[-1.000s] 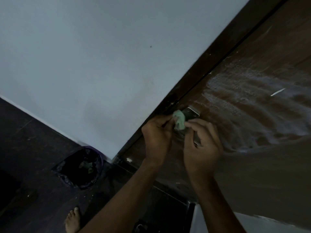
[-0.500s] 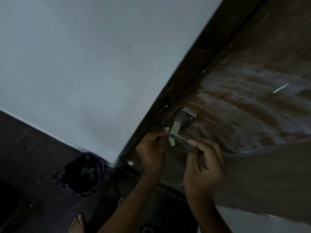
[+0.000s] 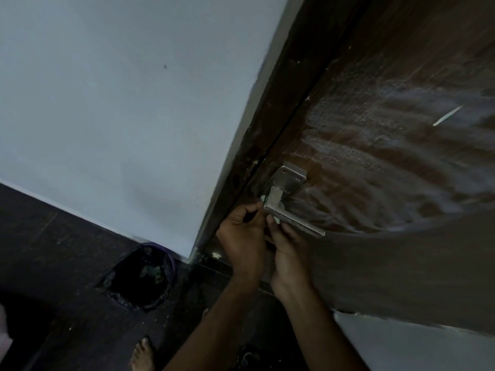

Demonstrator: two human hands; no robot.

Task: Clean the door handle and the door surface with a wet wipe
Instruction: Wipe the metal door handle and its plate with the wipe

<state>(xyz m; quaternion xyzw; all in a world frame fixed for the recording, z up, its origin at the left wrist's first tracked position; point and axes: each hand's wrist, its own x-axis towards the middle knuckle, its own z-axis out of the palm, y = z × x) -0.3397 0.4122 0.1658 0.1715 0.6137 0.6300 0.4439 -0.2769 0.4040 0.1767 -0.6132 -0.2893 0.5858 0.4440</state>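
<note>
Two hands are working a pale green wet wipe [image 3: 276,219] around one steel lever door handle [image 3: 290,216] on a brown wooden door [image 3: 401,263].

The left hand [image 3: 242,238] is curling its fingers at the handle's near end, seemingly pinching a bit of the wipe that is showing beside the lever's neck, though the light is too dim to be sure. The right hand [image 3: 288,253] is pinching the wipe against the underside of the lever with thumb and fingertips. One square mounting plate [image 3: 290,178] with two screws is sitting above the lever, and soapy streaks are spreading over the door to its right. One purple waste bin [image 3: 144,279], lined with a black bag, is standing on the dark floor [image 3: 53,250] by the white wall [image 3: 120,103] and is holding a few crumpled greenish scraps [image 3: 151,273]. One bare foot [image 3: 143,354] is showing below.
</note>
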